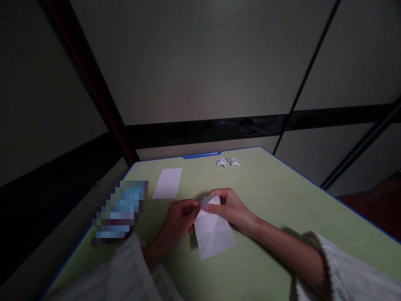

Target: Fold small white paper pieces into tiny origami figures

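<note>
Head camera faces forward; table (269,196) close below.

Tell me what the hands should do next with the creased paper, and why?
Maybe press its upper folds flat. The right hand pinches the creased paper near its top, the left hand is at its left edge, and the upper part looks raised, so sharper folds could help it lie flatter.

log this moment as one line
left hand: touching creased white paper sheet | right hand: gripping it | flat white paper rectangle beyond left hand
</note>
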{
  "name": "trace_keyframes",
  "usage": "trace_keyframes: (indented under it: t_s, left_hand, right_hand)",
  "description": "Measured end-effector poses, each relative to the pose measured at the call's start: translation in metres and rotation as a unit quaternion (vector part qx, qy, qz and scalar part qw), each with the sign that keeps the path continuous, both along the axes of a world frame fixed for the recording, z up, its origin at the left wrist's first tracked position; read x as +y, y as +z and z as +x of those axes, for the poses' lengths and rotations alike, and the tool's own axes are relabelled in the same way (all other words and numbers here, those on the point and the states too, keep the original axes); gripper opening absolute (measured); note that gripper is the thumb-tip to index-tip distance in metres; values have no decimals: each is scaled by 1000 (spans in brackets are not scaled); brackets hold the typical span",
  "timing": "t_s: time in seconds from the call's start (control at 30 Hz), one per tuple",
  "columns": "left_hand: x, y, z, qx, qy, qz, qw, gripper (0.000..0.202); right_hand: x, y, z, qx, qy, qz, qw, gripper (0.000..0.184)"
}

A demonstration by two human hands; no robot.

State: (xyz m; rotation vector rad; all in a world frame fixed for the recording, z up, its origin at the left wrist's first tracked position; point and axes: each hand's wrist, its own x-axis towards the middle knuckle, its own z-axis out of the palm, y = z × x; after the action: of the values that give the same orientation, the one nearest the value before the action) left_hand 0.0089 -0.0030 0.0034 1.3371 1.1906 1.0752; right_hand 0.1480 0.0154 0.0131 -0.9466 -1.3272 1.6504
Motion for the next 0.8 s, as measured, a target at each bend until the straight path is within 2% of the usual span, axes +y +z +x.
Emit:
trace_keyframes:
  t_s: [0.17, 0.3, 0.37, 0.43, 0.57, 0.63, 0.8]
  left_hand:
    - [-3, 3, -2, -49, -49, -4, 998, 10]
    - [-5, 4, -3, -66, -92, -6, 994, 18]
    - [-4, 2, -3, -55, -89, -14, 994, 16]
    - [-2, 0, -2, -44, -69, -14, 997, 18]
    - [0, -2, -2, -59, -33, -13, 998, 16]
    - [1, -2, -3, -74, -30, -22, 997, 16]
    - [0, 0, -4, -112, -29, -43, 992, 18]
  right_hand:
    - [0, 2, -1, -11, -24, 13, 1000, 25]
    - [2, 0, 0, -29, -47, 25, 998, 22]
    - [3, 0, 1, -23, -46, 60, 997, 18]
    - [5, 0, 2, -7, -33, 128, 991, 20]
    - [9, 0, 7, -1, 2, 268, 963, 24]
    - [10, 0, 8, 8, 8, 290, 957, 23]
    - [10, -1, 9, 23, 8, 269, 963, 19]
